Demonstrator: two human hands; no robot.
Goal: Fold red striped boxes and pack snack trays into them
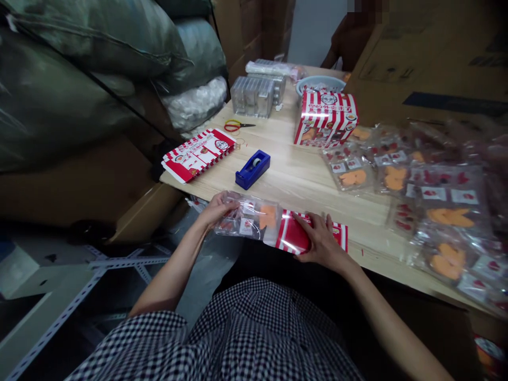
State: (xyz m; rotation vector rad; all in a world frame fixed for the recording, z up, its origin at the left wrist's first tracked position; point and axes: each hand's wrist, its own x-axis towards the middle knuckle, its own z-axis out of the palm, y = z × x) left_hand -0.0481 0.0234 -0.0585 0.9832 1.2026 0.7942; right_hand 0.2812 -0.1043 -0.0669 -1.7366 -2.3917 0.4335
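Observation:
My left hand (219, 210) is closed on the left end of a clear plastic blister pack (268, 217), which holds an orange piece and small white cards. Just right of the pack lies a red-and-white striped box (291, 233) at the table's front edge. My right hand (323, 241) grips this box, thumb and fingers spread across its red face. The pack's right end meets the box's left end; whether it reaches inside, I cannot tell. Beyond my hands sits a blue tape dispenser (253, 169). Flat striped cartons (199, 153) lie at the table's left edge.
Scissors (238, 125) with yellow-red handles lie behind the dispenser. An upright striped box (327, 119) stands before a light blue basin (321, 82). Clear plastic cases (253, 97) stand at the back. Several filled packs (448, 211) cover the right side, near a large cardboard carton (428, 63).

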